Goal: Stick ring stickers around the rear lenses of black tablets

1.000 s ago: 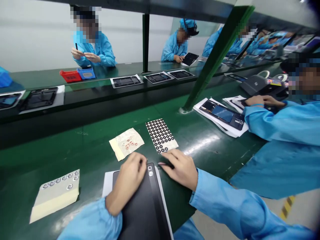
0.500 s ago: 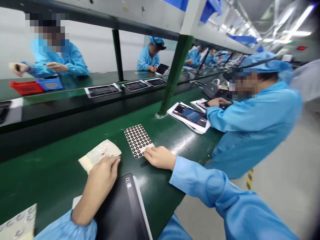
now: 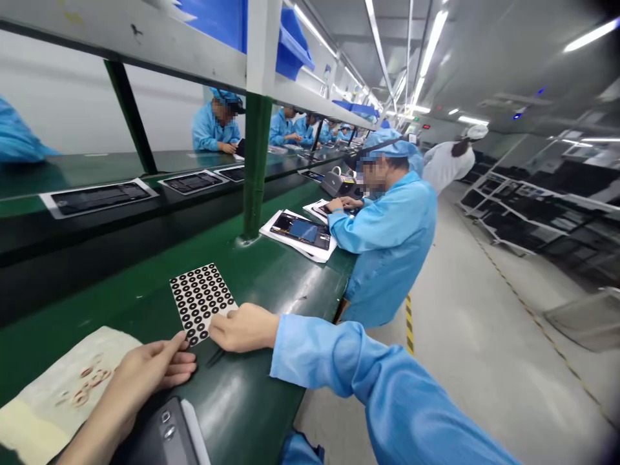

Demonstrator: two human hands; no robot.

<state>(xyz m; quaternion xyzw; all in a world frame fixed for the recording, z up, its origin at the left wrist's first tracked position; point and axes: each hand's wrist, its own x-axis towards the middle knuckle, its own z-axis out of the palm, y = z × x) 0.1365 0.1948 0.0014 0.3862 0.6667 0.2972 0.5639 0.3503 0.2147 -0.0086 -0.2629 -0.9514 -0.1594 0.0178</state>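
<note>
A white sheet (image 3: 198, 300) with rows of black ring-shaped stickers lies flat on the green bench. My right hand (image 3: 245, 328) is closed at the sheet's near right corner, fingertips on it. Out from under this hand pokes a thin dark tool (image 3: 216, 357) that looks like tweezers; most of it is hidden. My left hand (image 3: 150, 368) has its fingers stretched out, a fingertip at the sheet's near corner, gripping nothing visible. Beneath my left wrist is a black tablet-like device (image 3: 157, 436) with a camera at its corner. A creased cream paper (image 3: 62, 381) with reddish marks lies left of that hand.
A green post (image 3: 256, 168) rises from the bench (image 3: 271, 284) beyond the sheet. Past it, an opened device (image 3: 300, 230) rests on white papers beside a co-worker (image 3: 387, 226) in blue. More devices (image 3: 104, 197) line the raised ledge behind. An overhead shelf spans the bench.
The view has swung right. My left hand has moved from the cream paper to the sticker sheet's corner, its fingers now stretched out. My right hand stays at the sheet.
</note>
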